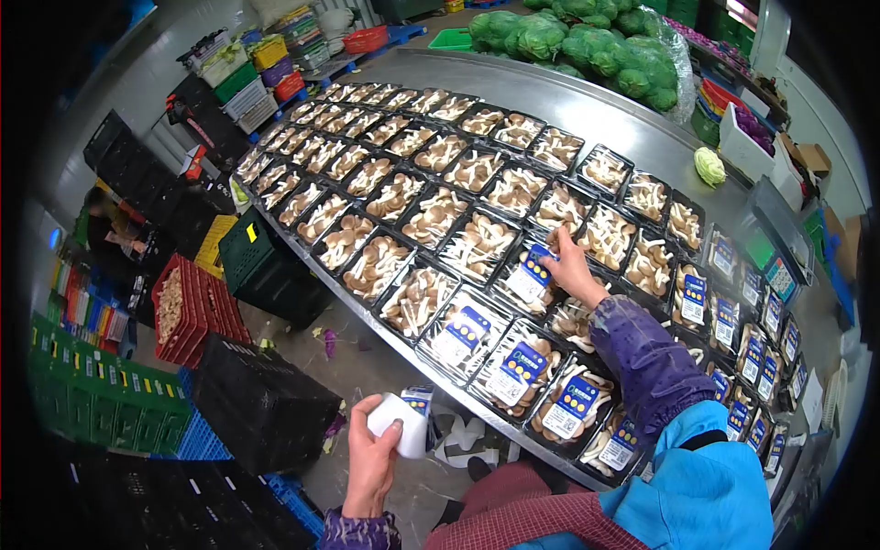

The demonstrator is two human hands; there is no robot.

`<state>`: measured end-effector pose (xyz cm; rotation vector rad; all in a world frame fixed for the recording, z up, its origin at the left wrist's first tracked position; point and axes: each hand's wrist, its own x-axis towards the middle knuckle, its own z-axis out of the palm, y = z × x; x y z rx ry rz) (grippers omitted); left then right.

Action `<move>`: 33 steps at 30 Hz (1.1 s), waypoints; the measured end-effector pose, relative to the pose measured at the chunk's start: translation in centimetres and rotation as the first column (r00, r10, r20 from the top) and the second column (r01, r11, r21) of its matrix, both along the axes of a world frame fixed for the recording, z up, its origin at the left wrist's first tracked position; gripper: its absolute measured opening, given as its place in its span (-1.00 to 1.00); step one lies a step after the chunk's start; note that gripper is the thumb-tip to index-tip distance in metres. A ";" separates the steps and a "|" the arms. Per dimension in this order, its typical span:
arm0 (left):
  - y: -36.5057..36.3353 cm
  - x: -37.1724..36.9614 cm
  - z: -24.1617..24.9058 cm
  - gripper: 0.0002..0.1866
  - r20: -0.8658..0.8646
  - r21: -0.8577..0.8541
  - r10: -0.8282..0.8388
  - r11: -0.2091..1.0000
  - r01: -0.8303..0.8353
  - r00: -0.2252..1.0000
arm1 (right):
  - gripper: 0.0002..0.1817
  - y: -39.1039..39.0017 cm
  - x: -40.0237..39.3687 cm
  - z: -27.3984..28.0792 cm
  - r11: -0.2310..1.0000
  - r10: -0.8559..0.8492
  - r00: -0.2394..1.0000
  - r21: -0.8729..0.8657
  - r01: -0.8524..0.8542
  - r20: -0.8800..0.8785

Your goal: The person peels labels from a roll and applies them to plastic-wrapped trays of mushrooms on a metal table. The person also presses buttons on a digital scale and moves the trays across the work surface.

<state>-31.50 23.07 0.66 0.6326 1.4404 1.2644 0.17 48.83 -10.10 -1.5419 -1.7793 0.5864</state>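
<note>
Left hand [374, 458], lower centre of frame: thumb and fingers clamped round white label roll [400, 425]. Right hand [573, 268], right of centre: fingertips on blue-white label [529, 278] atop mushroom tray [510, 298]; can't tell whether pinching or pressing.

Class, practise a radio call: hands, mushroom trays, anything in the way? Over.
Left hand gripping label roll. Right hand at blue-and-white label on mushroom tray. Many farther trays unlabelled. Nothing visibly blocking right hand.
</note>
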 end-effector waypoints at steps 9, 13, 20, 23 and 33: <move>-3.4 1.0 13.9 -0.36 0.198 0.331 -0.026 0.943 -0.042 0.980 | -0.53 -5.7 -4.6 4.3 0.912 -0.078 0.835 0.377 -0.160 0.545; -1.4 -0.4 10.5 -0.51 0.380 0.263 -0.152 0.963 0.051 0.912 | -0.32 -15.5 -11.2 11.8 0.600 0.705 0.540 -0.020 -0.800 -0.459; -1.1 0.5 7.1 -0.59 0.441 0.269 -0.048 0.960 -0.081 0.896 | -0.71 -22.5 -13.7 13.4 0.686 0.400 0.606 -0.215 -0.696 -0.687; -2.8 2.4 5.5 -0.64 0.249 0.222 -0.243 0.957 0.189 0.938 | -0.73 -23.7 -13.2 12.2 0.718 0.374 0.620 -0.208 -0.665 -0.690; -1.9 5.0 2.9 -0.60 0.310 0.053 -0.464 0.880 0.472 0.830 | -0.79 -22.8 -9.7 11.1 0.699 0.553 0.808 0.413 -0.583 0.204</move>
